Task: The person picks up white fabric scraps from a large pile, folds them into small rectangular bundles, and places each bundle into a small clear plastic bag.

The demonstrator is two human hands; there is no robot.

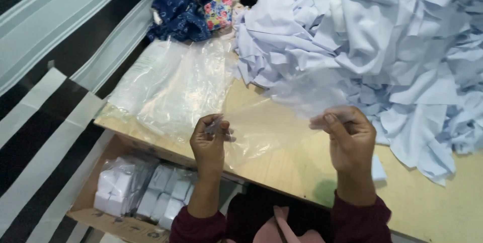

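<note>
My left hand (pixel 209 142) and my right hand (pixel 347 134) hold up a clear plastic bag (pixel 274 122) between them, each pinching one edge with thumb and fingers. The bag hangs stretched above the wooden table (pixel 427 207). Just behind it a big heap of pale blue cloth pieces (pixel 382 46) covers the right half of the table. Both wrists come out of dark maroon sleeves.
A stack of clear plastic bags (pixel 166 82) lies on the table's left part. Dark blue and floral fabric (pixel 193 6) sits at the far edge. Below the table's left front, a cardboard box (pixel 95 218) holds wrapped white packets (pixel 146 192).
</note>
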